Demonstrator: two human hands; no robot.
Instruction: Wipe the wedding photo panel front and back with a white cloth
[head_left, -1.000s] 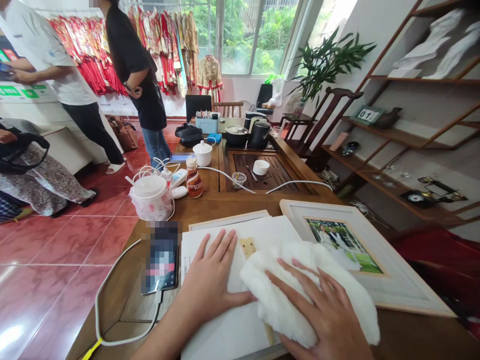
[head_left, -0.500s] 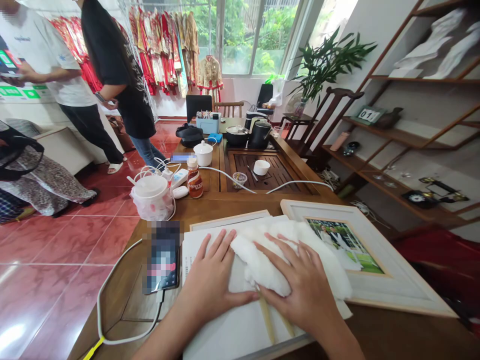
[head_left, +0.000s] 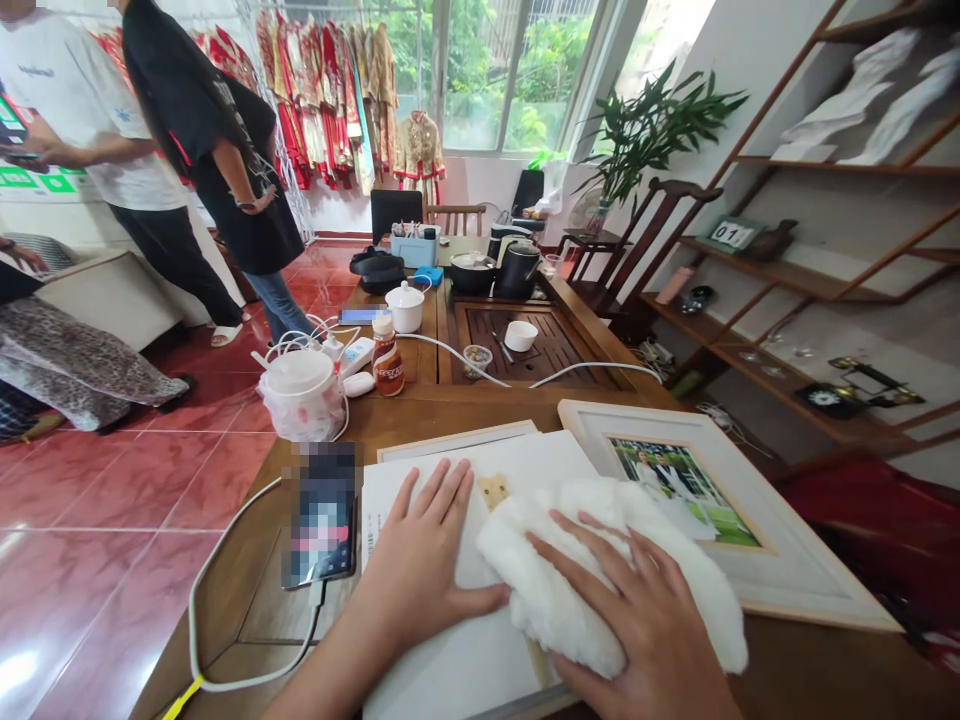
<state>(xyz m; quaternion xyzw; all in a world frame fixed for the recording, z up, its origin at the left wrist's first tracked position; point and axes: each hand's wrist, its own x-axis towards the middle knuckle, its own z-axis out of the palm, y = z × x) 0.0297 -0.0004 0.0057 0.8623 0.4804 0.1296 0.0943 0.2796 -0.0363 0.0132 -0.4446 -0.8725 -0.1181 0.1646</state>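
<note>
My left hand lies flat with its fingers apart on a large white sheet, holding nothing. My right hand presses down on a thick, white fluffy cloth, and the cloth lies under its palm and fingers. A pale wooden strip shows at the cloth's upper edge, and its lower part peeks out near my right wrist. The cloth's right side overlaps the white wooden frame of a framed wedding photograph. Most of the strip is hidden by the cloth.
A phone with a blurred screen lies on the wooden table, trailing a white cable. Beyond stand a cable-wrapped appliance in plastic, a coffee bottle and a wooden tea tray. Two people stand at the left.
The right hand and cloth have slid away from me, then back toward me, covering the wooden strip's lower part again. My left hand stays put. The person in black has shifted left.
</note>
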